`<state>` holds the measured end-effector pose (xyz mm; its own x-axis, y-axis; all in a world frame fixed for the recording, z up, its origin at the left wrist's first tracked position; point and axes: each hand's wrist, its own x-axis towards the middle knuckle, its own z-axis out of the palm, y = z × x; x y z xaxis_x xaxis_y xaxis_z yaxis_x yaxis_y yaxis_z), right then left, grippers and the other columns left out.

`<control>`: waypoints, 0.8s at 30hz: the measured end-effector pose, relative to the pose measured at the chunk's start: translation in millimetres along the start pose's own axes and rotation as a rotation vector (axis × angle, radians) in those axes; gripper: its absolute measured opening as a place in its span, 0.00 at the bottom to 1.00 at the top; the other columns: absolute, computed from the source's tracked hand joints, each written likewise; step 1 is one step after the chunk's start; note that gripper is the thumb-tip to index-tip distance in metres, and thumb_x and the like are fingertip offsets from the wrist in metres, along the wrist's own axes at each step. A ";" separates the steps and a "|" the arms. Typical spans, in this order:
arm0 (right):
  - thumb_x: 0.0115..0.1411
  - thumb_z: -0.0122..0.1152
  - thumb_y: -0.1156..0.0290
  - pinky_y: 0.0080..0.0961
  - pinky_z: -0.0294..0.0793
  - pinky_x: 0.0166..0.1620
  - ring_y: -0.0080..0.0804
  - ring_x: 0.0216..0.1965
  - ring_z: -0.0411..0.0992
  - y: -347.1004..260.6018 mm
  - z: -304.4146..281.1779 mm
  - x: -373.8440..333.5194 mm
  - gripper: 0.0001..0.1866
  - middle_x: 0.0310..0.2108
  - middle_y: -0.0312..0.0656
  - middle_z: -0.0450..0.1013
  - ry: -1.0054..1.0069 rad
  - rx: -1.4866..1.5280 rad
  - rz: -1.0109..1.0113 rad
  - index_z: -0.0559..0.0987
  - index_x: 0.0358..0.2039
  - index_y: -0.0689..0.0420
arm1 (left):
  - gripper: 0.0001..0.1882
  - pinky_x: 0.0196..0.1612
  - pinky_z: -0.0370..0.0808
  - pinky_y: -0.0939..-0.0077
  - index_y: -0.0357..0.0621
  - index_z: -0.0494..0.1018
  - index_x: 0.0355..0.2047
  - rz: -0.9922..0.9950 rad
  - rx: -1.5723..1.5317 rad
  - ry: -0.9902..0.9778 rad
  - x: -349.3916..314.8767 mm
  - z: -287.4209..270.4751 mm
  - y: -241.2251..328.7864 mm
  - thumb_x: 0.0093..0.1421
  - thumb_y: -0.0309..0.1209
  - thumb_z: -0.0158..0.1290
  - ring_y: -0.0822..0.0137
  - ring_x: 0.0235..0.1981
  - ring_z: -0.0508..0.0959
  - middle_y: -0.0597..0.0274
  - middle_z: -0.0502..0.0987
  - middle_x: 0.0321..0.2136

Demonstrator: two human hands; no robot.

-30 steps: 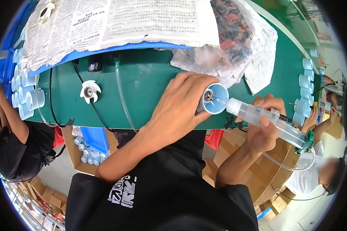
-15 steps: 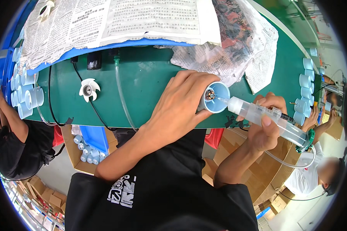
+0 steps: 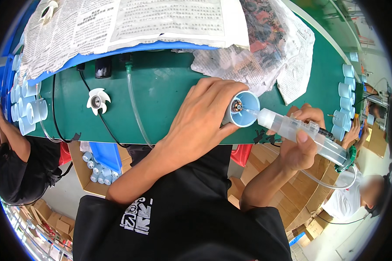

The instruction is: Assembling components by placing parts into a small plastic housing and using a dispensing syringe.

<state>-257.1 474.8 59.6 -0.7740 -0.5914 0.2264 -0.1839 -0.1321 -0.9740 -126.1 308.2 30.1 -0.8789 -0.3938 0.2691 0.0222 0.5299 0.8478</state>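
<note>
Little shift: cup (image 3: pixel 247 116) within left grip (image 3: pixel 201 112)

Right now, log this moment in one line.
left grip: holds blue cup | right grip: holds clear syringe, tip toward cup's open mouth | table: white propeller

Green-topped workbench (image 3: pixel 159 87), pale floor (image 3: pixel 331 235), brown cardboard boxes (image 3: pixel 65 224) stacked at lower left

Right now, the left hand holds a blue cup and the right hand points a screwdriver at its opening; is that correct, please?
Not quite: in the head view, the right hand points a clear syringe there; the left hand does hold the blue cup.
</note>
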 end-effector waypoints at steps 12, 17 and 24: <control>0.59 0.57 0.58 0.19 0.57 0.11 0.22 0.11 0.52 2.3 21.4 7.0 0.18 0.19 0.35 0.60 0.567 0.550 0.232 0.69 0.41 0.59 | 0.27 0.51 0.67 0.60 0.43 0.69 0.47 -0.007 0.009 0.024 2.5 -3.8 -1.1 0.44 0.27 0.64 0.51 0.47 0.70 0.55 0.74 0.43; 0.66 0.53 0.67 0.17 0.65 0.26 0.21 0.23 0.58 39.7 -20.4 14.9 0.11 0.22 0.35 0.57 0.354 0.959 0.408 0.67 0.38 0.62 | 0.29 0.52 0.64 0.60 0.41 0.66 0.49 0.035 -0.017 -0.025 0.5 0.8 -2.4 0.48 0.31 0.63 0.52 0.49 0.69 0.53 0.71 0.46; 0.67 0.45 0.58 0.19 0.68 0.20 0.28 0.21 0.70 15.0 4.0 25.4 0.23 0.27 0.46 0.75 0.160 0.450 0.666 0.74 0.45 0.69 | 0.28 0.52 0.65 0.63 0.39 0.65 0.50 0.059 -0.044 0.006 -4.7 0.0 -0.1 0.50 0.33 0.61 0.55 0.49 0.67 0.55 0.69 0.45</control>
<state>-277.1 454.6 50.7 -0.7185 -0.5425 -0.4353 0.5792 -0.1201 -0.8063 -122.0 309.9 28.7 -0.8724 -0.3679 0.3217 0.0945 0.5189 0.8496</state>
